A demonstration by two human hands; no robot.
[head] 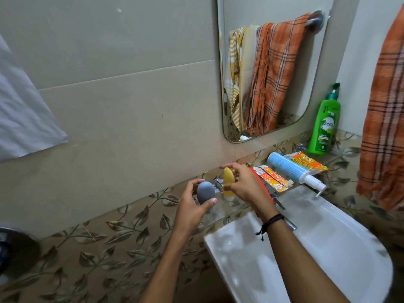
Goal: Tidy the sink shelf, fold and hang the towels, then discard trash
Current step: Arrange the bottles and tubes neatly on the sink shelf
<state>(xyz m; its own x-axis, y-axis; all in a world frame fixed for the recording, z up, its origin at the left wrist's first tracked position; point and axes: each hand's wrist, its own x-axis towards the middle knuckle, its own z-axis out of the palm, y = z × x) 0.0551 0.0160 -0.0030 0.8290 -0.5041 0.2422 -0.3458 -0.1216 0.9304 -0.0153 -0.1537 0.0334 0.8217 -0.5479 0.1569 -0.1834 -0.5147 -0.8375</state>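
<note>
Item in hand: sink shelf, tidying stage, towels and trash not yet addressed by my reading. My left hand grips a grey egg-shaped container, fingers and thumb curled round it, held at the left end of the shelf. My right hand pinches a yellow bottle, upright, cap down, just right of the grey one; the two containers sit near each other, whether touching I cannot tell. Further right on the shelf: flattened toothpaste cartons, a blue spray bottle lying on its side, an orange packet, a green pump bottle standing at the far right. An orange checked towel hangs beyond, well apart from both hands. Handling note: I judge both containers should be set upright, close against the wall, lowered gently since the shelf looks like glass, before I reach right for the lying bottle.
</note>
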